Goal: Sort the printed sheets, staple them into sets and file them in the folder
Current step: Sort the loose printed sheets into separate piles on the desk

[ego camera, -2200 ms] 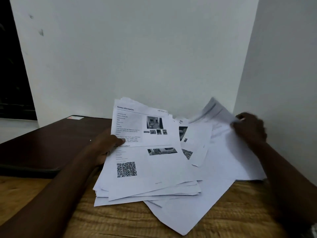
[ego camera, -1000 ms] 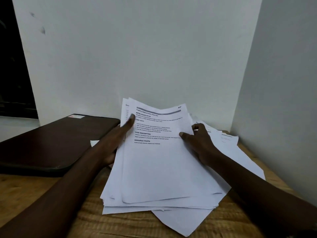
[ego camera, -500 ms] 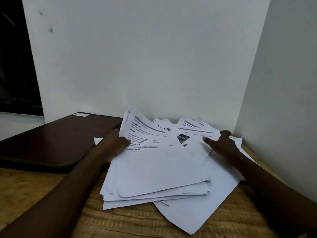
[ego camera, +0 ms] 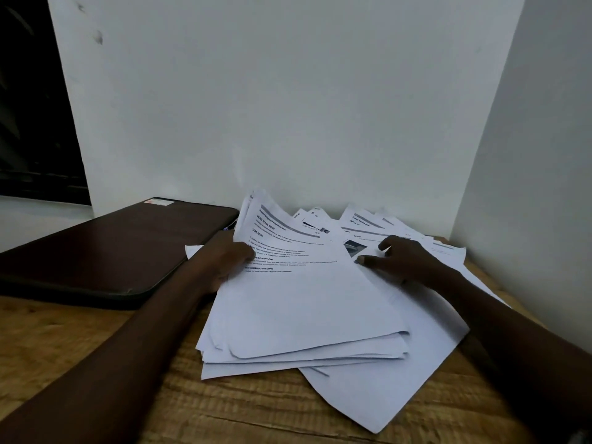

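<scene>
Still clamps the stack of printed sheets (ego camera: 304, 312) at its left edge with the left hand (ego camera: 221, 262), as half a second ago, thumb on top, the rest tucked out of sight underneath. Has drawn the right hand (ego camera: 408, 262) a little leftward since then, bringing the thumb tip up to the right edge of the top sheet (ego camera: 288, 283) and closing the earlier gap. Against a second ago, has taken that hand off the top sheet and onto the fanned sheets (ego camera: 368, 224) behind and to the right; against two seconds ago, shows a text page on top instead of one with photos and a QR code. Rests the right fingers (ego camera: 389, 242) loosely spread on the fanned sheets, grasping nothing, thumb stretched out flat. Holds the stack's far end lifted and curled, the near end down on the wooden surface (ego camera: 256, 408) over one loose sheet (ego camera: 384, 386) jutting toward the near right. Reads on the top sheet, in bold: "INITIAL SCENE SETUP", "TASK GOAL", "REQUIRED PROPS", and "DESCRIPTION" with its first word under the left thumb; small print too blurred to read. To the left, just beside the stack, a dark brown folder (ego camera: 112, 251), closed and flat, with a small pale label (ego camera: 159, 202) at its far edge, writing illegible
</scene>
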The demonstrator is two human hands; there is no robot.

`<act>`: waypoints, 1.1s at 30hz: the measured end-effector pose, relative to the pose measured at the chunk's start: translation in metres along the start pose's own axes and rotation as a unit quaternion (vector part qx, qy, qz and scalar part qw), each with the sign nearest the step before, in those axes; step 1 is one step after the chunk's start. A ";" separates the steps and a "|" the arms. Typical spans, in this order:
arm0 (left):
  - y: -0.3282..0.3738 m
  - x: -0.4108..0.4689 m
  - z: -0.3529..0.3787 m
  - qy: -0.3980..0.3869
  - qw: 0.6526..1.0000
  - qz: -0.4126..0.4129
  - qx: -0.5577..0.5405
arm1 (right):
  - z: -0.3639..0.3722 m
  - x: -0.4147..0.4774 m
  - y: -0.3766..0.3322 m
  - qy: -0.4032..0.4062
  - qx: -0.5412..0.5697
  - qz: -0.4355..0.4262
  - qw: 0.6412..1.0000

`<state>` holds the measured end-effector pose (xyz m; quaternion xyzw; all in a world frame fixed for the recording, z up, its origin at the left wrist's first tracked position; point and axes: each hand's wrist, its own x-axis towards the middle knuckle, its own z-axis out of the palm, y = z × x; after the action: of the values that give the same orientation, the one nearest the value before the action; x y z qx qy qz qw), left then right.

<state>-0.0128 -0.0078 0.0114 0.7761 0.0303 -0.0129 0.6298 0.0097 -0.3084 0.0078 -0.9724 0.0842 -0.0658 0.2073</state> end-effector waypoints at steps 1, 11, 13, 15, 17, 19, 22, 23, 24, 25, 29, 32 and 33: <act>0.000 0.000 0.001 0.008 1.000 -0.001 0.001 | -0.002 0.000 -0.003 -0.005 0.022 0.001 1.000; -0.001 0.003 0.004 0.029 1.000 0.004 0.009 | 0.007 0.004 -0.002 -0.049 -0.009 0.000 0.999; -0.002 0.007 0.003 0.039 0.999 -0.001 0.006 | 0.005 0.002 -0.001 -0.062 -0.026 0.003 0.998; -0.004 0.014 0.000 0.050 0.999 -0.007 0.013 | 0.003 0.002 0.001 -0.046 -0.038 0.001 0.998; -0.007 0.018 -0.005 0.058 0.998 -0.003 0.003 | 0.002 0.003 0.001 -0.027 -0.035 -0.004 0.999; -0.008 0.019 -0.006 0.059 0.998 0.005 0.002 | 0.001 0.004 -0.001 -0.007 -0.033 -0.013 0.999; -0.009 0.020 -0.006 0.049 0.999 0.008 -0.016 | -0.004 0.006 -0.008 0.006 0.040 0.003 0.999; -0.010 0.020 -0.006 0.040 0.999 -0.003 -0.036 | -0.006 0.007 -0.009 0.001 0.074 0.015 0.997; -0.010 0.021 -0.007 0.031 0.998 -0.014 -0.061 | -0.007 0.009 -0.007 -0.018 0.125 0.033 0.991; -0.010 0.022 -0.007 0.025 0.996 -0.018 -0.086 | -0.008 0.009 -0.005 -0.040 0.183 0.045 0.981; -0.008 0.020 -0.007 0.036 0.991 -0.020 -0.127 | -0.019 0.008 0.010 -0.003 0.294 0.048 0.954; -0.009 0.019 -0.007 0.040 0.992 -0.017 -0.122 | -0.029 0.004 0.018 0.133 0.304 0.048 0.942; -0.010 0.019 -0.006 0.041 0.993 -0.016 -0.114 | -0.029 0.002 0.020 0.161 0.238 0.055 0.956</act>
<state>0.0055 0.0010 0.0021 0.6987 0.0697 0.0125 0.7119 0.0040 -0.3379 0.0265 -0.8651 0.1521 -0.2285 0.4199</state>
